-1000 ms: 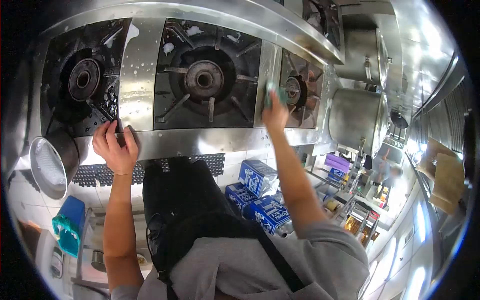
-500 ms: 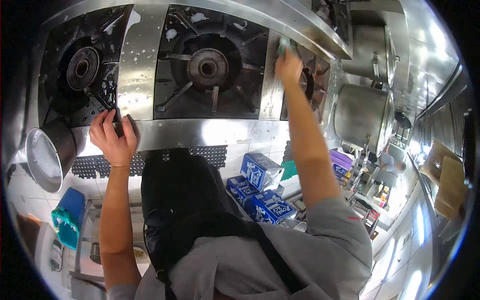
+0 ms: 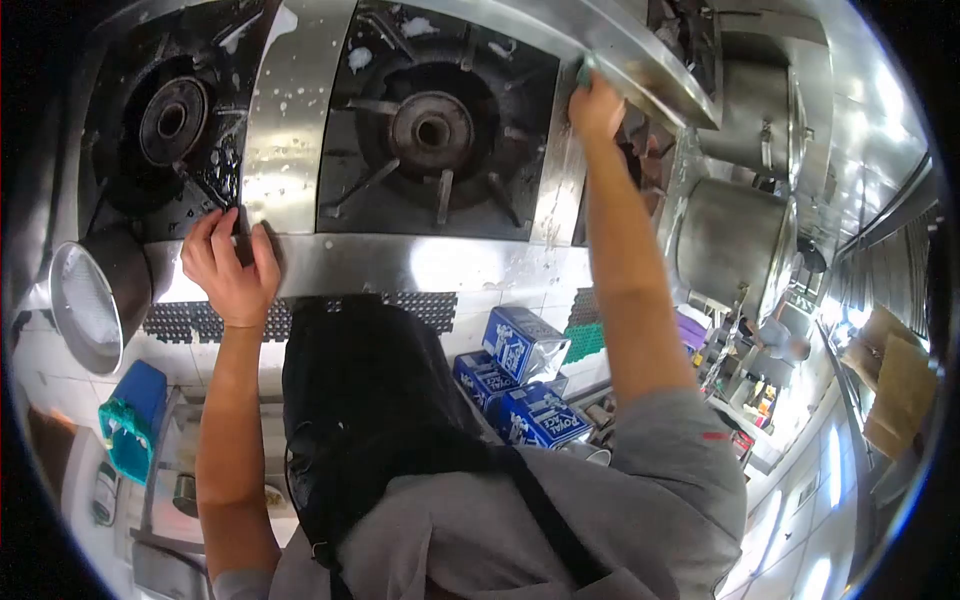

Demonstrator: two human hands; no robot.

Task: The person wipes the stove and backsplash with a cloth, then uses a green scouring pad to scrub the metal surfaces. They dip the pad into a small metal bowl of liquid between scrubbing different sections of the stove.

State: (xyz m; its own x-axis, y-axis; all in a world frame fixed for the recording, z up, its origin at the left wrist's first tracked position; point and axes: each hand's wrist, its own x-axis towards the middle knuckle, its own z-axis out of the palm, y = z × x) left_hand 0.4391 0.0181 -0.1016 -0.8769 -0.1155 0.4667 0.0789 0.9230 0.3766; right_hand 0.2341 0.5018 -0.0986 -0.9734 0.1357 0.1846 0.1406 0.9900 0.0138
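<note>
On the front edge of the stove, my left hand [image 3: 232,268] rests with its fingers spread, just below the left burner [image 3: 171,122]. Its fingertips touch the metal by the wet black plate. My right hand [image 3: 597,106] is closed round a small green pad [image 3: 586,70], pressed to the steel strip at the back, right of the middle burner [image 3: 431,130]. Only the pad's end shows past the fingers. White suds lie on the middle burner's plate and on the steel strip [image 3: 290,140] between the burners.
A metal pot [image 3: 88,305] with suds stands at the left edge. Blue boxes [image 3: 540,413] sit below the stove. Large steel pots [image 3: 730,238] stand at the right. Another person [image 3: 775,338] is far off at the right. A blue bin [image 3: 135,420] is at lower left.
My right hand has moved with the green pad, slightly up and to the right. The stove has shifted a little in view. My left hand stays at the stove's edge.
</note>
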